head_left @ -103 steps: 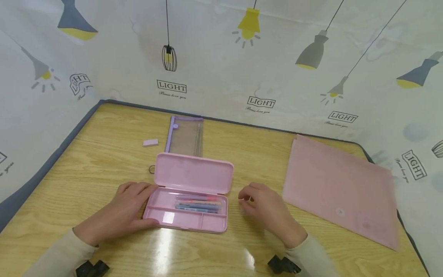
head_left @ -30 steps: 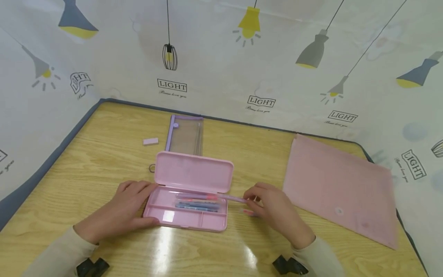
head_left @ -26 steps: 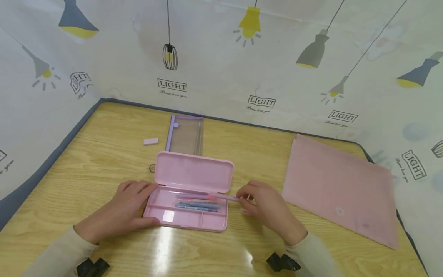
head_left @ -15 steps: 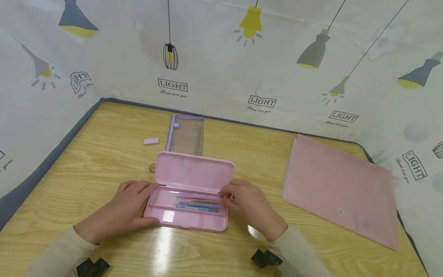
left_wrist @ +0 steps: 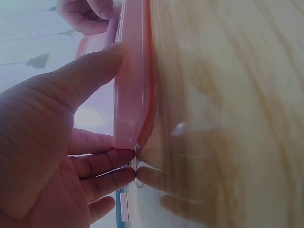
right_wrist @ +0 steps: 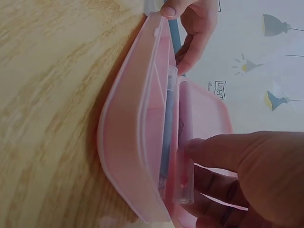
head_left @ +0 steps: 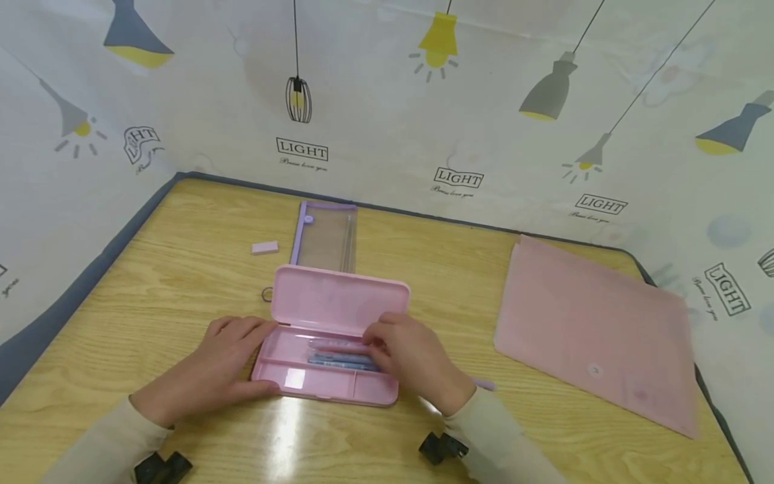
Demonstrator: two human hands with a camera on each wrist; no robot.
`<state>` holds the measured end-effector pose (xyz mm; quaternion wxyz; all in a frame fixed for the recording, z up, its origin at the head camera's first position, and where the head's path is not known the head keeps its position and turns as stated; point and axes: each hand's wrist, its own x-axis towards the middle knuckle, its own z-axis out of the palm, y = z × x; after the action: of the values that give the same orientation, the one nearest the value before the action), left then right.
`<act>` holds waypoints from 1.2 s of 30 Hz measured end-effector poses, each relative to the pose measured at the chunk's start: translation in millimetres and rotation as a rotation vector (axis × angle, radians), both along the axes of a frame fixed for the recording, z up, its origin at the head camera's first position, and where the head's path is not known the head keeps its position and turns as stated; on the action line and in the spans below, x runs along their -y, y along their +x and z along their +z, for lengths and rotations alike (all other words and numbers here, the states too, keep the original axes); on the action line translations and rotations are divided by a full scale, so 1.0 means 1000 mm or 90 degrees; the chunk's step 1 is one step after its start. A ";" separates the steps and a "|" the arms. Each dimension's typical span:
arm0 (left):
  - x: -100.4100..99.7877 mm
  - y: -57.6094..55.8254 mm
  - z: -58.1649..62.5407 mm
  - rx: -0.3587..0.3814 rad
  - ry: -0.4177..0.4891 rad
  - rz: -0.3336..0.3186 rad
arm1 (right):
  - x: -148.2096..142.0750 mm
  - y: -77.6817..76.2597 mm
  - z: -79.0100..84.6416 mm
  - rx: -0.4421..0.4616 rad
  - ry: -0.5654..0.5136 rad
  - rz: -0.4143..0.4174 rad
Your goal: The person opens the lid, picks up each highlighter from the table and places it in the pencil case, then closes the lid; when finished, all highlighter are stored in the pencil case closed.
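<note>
A pink pencil case (head_left: 302,386) stands with its lid (head_left: 338,299) raised; a divided tray shows inside. My left hand (head_left: 218,366) holds the case's left end, thumb on the front wall and fingers at the end, as the left wrist view shows. With thumb and fingers my right hand (head_left: 411,356) pinches a translucent pinkish pen (right_wrist: 185,166) over the back compartment. Beside it in the compartment lies a blue pen (right_wrist: 167,128). Several pens (head_left: 341,361) lie there, partly covered by my right hand. The lilac end of another pen (head_left: 484,384) shows beyond my right wrist.
Behind the case lies a clear pouch (head_left: 326,238) with a lilac edge. A small pink eraser (head_left: 264,247) is to its left, and a small ring (head_left: 267,294) peeks out by the lid. A large pink folder (head_left: 595,336) covers the table's right side.
My right hand has moved left from beside the case into its back compartment, bringing a pen along. A lilac pen end now shows on the table behind that hand. My left hand stays put.
</note>
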<state>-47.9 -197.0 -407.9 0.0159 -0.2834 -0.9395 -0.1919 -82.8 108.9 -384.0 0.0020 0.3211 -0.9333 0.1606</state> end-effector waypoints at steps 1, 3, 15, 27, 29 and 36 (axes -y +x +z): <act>0.000 0.000 0.000 0.003 0.000 0.000 | 0.000 0.000 0.000 -0.002 -0.002 -0.001; 0.000 0.000 0.001 0.008 -0.001 0.002 | 0.000 0.000 0.000 -0.002 -0.008 -0.005; -0.001 -0.002 0.003 0.011 -0.002 0.004 | -0.012 0.002 0.008 0.048 -0.033 -0.054; 0.000 -0.001 0.006 0.024 -0.008 0.012 | -0.041 0.004 0.013 0.059 -0.032 -0.110; 0.000 -0.001 0.006 0.027 -0.008 0.013 | -0.046 0.005 0.014 0.064 -0.031 -0.118; 0.000 -0.002 0.006 0.022 -0.007 0.006 | -0.065 0.008 0.013 0.082 -0.017 -0.150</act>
<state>-50.0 -196.8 -402.2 -0.0008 -0.2755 -0.9421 -0.1913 -74.8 174.1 -370.5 -0.0346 0.1981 -0.9606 0.1917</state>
